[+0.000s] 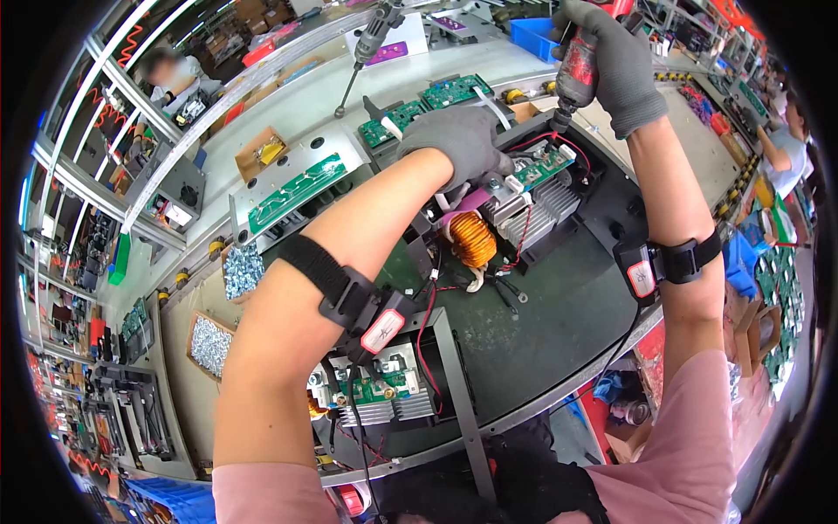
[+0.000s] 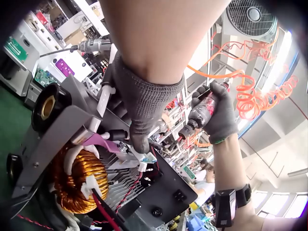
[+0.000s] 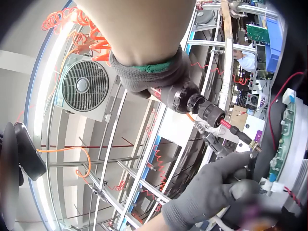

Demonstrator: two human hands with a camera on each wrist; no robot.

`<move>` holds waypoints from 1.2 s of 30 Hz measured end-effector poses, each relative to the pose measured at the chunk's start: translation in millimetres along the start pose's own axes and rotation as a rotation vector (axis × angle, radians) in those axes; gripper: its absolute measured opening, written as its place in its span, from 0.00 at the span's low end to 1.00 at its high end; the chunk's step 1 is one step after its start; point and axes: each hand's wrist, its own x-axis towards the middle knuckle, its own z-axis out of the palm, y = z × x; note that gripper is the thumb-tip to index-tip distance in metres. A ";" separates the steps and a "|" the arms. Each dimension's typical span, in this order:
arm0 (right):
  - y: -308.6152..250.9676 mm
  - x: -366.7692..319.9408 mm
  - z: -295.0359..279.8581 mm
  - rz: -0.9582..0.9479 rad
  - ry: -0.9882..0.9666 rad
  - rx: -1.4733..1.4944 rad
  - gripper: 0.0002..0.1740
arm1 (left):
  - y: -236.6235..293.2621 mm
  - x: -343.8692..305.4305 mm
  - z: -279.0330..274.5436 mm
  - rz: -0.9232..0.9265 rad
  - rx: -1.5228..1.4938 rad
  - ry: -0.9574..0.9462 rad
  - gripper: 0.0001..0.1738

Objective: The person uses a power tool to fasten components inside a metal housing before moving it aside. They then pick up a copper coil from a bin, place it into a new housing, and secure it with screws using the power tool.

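Observation:
In the head view my gloved right hand [image 1: 621, 74] grips a red and black power driver [image 1: 576, 77], tilted downward over the black housing [image 1: 611, 214]. The right wrist view shows its bit [image 3: 236, 131] meeting a small brass-coloured piece [image 3: 255, 146], close to my left fingertips. My gloved left hand [image 1: 454, 144] reaches over the housing beside a green circuit board [image 1: 546, 168] and a finned heatsink [image 1: 546, 214]. One left finger points down near the board in the left wrist view; what the other fingers hold is hidden. A copper coil [image 1: 472, 240] sits below this hand.
A second driver [image 1: 374, 39] hangs at the top. Left of the housing are a metal panel [image 1: 349, 179] and boxes of small metal parts [image 1: 209, 345]. Another assembly [image 1: 384, 375] stands near the front edge, by a metal frame [image 1: 463, 402]. Other people work at both sides.

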 end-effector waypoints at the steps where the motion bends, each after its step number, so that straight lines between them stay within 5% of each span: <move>1: 4.4 1.4 -1.0 0.000 -0.006 0.002 0.07 | -1.4 4.8 3.9 -0.013 0.015 0.034 0.28; 6: 23.0 16.7 -15.0 0.247 -0.171 0.361 0.08 | 6.2 4.2 4.3 -0.115 0.060 0.078 0.27; 7: 26.1 23.1 -24.1 0.188 -0.137 0.102 0.15 | 3.8 4.7 7.2 -0.096 0.038 0.110 0.26; 17: 11.8 -10.7 -7.8 0.117 -0.075 -0.068 0.15 | -0.4 2.3 10.5 -0.106 -0.015 0.083 0.23; 23: -10.2 -41.2 6.5 -0.125 -0.142 -0.178 0.13 | -20.9 21.1 14.4 0.260 -0.058 -0.083 0.27; 26: -9.2 -46.3 12.8 -0.138 -0.158 -0.148 0.12 | -19.6 22.7 17.9 0.259 -0.034 -0.138 0.28; 30: -12.1 -46.4 19.5 -0.103 -0.194 -0.187 0.12 | -13.5 30.0 17.1 -0.007 -0.275 -0.291 0.29; 36: -14.9 -52.2 27.3 -0.091 -0.172 -0.032 0.07 | -8.8 41.1 22.3 0.107 -0.075 -0.245 0.25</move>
